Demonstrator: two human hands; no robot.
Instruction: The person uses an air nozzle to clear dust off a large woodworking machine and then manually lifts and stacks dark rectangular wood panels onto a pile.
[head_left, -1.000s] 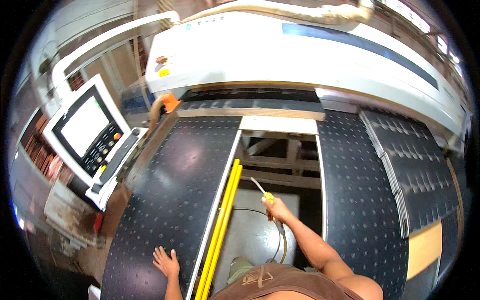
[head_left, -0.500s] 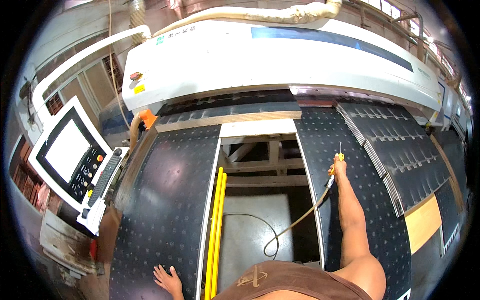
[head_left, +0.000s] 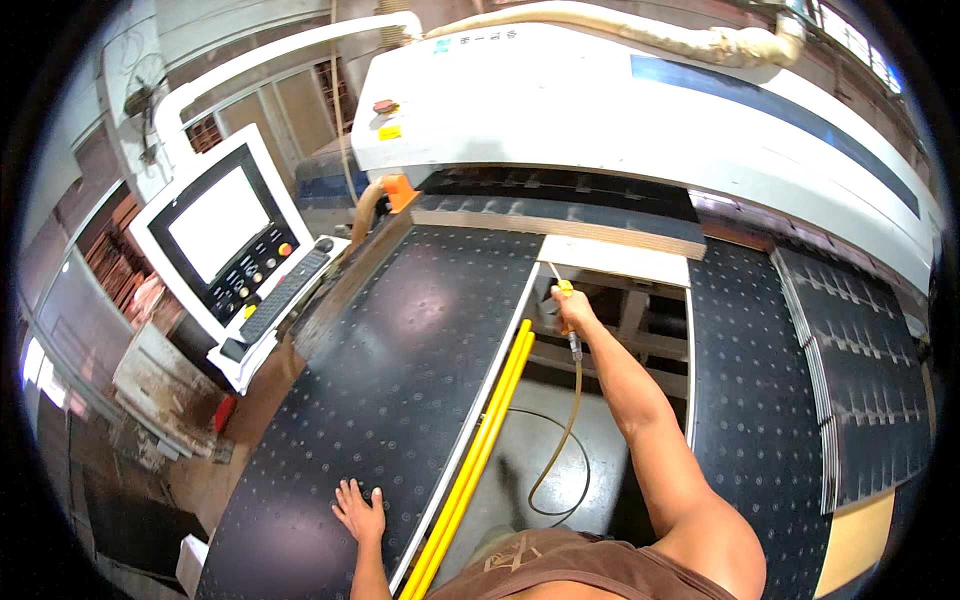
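Note:
My right hand (head_left: 572, 308) is wrapped round a yellow air blow gun (head_left: 567, 288) with a thin nozzle that points away from me. Its hose (head_left: 575, 400) hangs down through the gap between the table sections and loops near the floor. The gun is over the far end of that gap, close to a pale board edge (head_left: 620, 258). My left hand (head_left: 358, 510) rests with fingers spread on the black studded left table section (head_left: 400, 370).
Behind the table stands a white machine housing (head_left: 560, 110). A control panel (head_left: 220, 230) with keyboard is at the left. Two yellow rails (head_left: 480, 450) edge the gap. Stacked dark panels (head_left: 860, 370) lie on the right, and a thick panel stack (head_left: 560, 225) sits under the housing.
My right hand has swung the blow gun leftward, from over the right table section to the gap. My left hand stays on the left section, farther forward. The view has turned left.

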